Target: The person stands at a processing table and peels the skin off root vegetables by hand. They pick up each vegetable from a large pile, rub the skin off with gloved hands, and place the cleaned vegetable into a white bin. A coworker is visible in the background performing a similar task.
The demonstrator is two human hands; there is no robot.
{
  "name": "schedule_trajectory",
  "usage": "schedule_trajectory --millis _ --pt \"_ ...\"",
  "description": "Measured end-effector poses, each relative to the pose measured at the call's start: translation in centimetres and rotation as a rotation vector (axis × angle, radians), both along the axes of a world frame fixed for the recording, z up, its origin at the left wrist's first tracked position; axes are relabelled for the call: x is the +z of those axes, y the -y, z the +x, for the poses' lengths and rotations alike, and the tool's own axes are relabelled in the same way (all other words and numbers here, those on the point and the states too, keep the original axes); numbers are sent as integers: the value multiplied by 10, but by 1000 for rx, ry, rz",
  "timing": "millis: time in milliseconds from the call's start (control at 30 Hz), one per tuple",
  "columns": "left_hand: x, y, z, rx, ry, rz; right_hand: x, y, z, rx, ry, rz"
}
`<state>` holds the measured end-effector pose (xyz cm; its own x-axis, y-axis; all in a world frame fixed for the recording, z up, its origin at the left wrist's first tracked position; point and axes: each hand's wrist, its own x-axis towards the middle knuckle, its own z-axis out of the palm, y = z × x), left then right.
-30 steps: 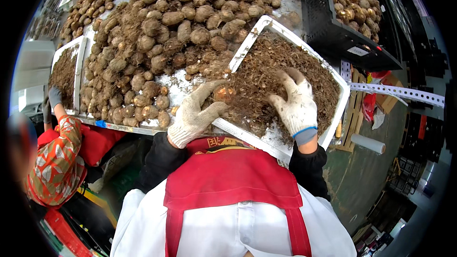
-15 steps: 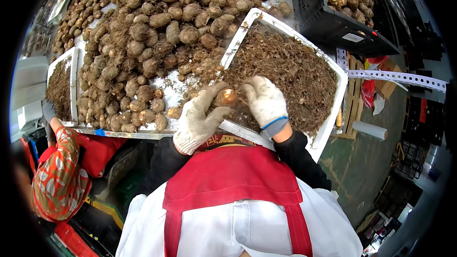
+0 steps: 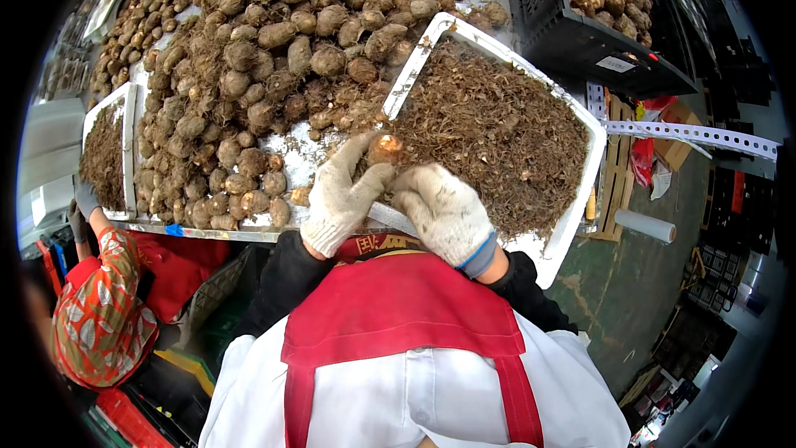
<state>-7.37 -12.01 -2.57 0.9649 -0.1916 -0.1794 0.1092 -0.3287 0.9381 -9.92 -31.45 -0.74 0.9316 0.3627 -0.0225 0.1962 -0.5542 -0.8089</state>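
Observation:
My left hand [image 3: 342,195], in a knitted off-white glove, pinches a round brown taro [image 3: 385,149] between thumb and fingers. A pale orange-brown patch shows on the taro's upper face. Close beside it, just below and to the right, my right hand [image 3: 444,209] in a soiled white glove with a blue cuff has its fingers curled inward. Whatever lies inside those fingers is hidden. Both hands are over the near edge of a white foam box [image 3: 572,199] filled with brown fibrous root peelings [image 3: 497,133].
A large heap of hairy taros [image 3: 274,58] covers the table to the left and far side. At the far right stands a black crate [image 3: 572,41] of taros. A co-worker's patterned sleeve [image 3: 116,253] is at left, near another foam box [image 3: 130,145] of peelings.
My right hand has moved left and nearer to me, closer to my left hand. The taro has shifted slightly up and left in my left hand's grip.

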Motion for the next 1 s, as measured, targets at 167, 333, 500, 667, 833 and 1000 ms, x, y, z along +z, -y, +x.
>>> schedule_trajectory --millis 167,333,500,667,833,1000 --pt "9 4 3 -23 -43 -191 -6 20 1 -390 -240 532" --pt "7 6 1 -95 51 -47 22 -1 26 -189 37 167" --pt "7 -5 7 137 -155 -434 -5 1 6 104 240 -13" --pt "11 -3 8 98 -464 -951 1 23 10 -168 -5 149" --pt "-13 6 8 120 -418 -806 24 -4 32 -84 268 -39" --pt "-17 -8 1 63 -531 -952 4 1 29 -42 290 45"
